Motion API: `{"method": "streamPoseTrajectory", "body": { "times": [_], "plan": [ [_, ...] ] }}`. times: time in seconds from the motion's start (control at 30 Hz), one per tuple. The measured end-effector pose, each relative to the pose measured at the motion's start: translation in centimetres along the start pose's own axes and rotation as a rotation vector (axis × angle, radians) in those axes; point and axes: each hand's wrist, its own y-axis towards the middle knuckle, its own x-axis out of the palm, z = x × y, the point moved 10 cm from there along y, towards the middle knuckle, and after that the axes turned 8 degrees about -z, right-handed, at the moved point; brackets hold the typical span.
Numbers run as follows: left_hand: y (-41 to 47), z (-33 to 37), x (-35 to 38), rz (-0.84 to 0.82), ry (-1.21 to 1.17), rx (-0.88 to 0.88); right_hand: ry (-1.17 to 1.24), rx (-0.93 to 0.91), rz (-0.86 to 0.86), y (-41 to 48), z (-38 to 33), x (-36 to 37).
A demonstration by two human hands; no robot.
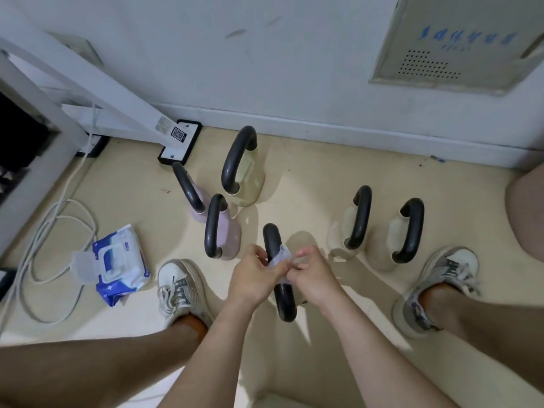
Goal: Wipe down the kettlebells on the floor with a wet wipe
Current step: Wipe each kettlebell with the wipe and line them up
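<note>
Several kettlebells with black handles stand on the beige floor. The nearest kettlebell sits between my feet, its body hidden under my hands. A wet wipe is wrapped around its handle. My left hand and my right hand both pinch the wipe against that handle. Two pink kettlebells stand just left of it, a cream kettlebell behind them, and two more cream ones to the right.
An open blue and white pack of wet wipes lies on the floor at left beside a coiled white cable. A white frame leg stands at the back left. My shoes flank the kettlebell. A wall runs behind.
</note>
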Motion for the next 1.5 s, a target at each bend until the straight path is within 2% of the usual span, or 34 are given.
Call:
{"method": "streamPoseTrajectory", "body": {
  "times": [0.13,0.3,0.47,0.57,0.63,0.7,0.77,0.8,0.93,1.0,1.07,1.2,1.27,1.33,1.5],
  "plan": [
    [0.1,0.5,-0.6,-0.001,0.256,0.082,-0.197,0.019,-0.051,0.0,0.2,-0.2],
    [0.7,3.0,-0.5,-0.06,0.263,0.209,-0.426,0.098,-0.199,-0.3,0.6,-0.3],
    [1.3,3.6,-0.5,0.032,0.311,0.266,-0.501,0.168,-0.351,-1.3,1.2,0.6],
    [0.2,3.0,-2.1,0.237,0.263,0.253,-0.441,0.204,-0.283,-1.5,0.7,-0.8],
    [-1.1,2.3,-2.6,0.319,0.203,0.165,-0.385,0.115,-0.117,-0.8,-0.5,-2.4],
    [-2.1,1.0,-0.5,0.226,0.108,-0.009,-0.165,0.074,0.016,-0.3,-0.8,-2.9],
    [-3.2,-0.1,2.5,0.134,-0.086,-0.111,0.178,0.094,-0.008,0.4,0.9,-1.1],
    [-3.5,-0.4,3.7,0.123,-0.156,-0.124,0.267,0.103,-0.016,0.5,1.5,-0.3],
    [-2.3,-1.3,5.5,0.103,-0.2,-0.18,0.416,0.077,0.093,0.5,2.8,-0.5],
    [-1.3,-1.8,5.7,0.078,-0.309,-0.237,0.377,0.085,0.152,0.8,3.6,-1.7],
    [-0.9,-2.2,5.8,0.045,-0.424,-0.271,0.395,0.127,0.111,1.2,5.2,-1.9],
    [-0.4,-2.8,7.1,-0.139,-0.655,-0.29,0.849,0.303,-0.131,1.1,8.8,0.7],
    [0.0,-3.0,7.7,-0.212,-0.712,-0.282,0.834,0.301,-0.188,1.0,9.2,0.7],
    [0.3,-3.1,7.7,-0.201,-0.727,-0.274,0.781,0.26,-0.2,1.1,8.7,0.0],
    [0.8,-2.2,5.3,0.039,-0.338,-0.252,0.645,0.073,-0.094,1.9,5.4,-4.2]
  ]
}}
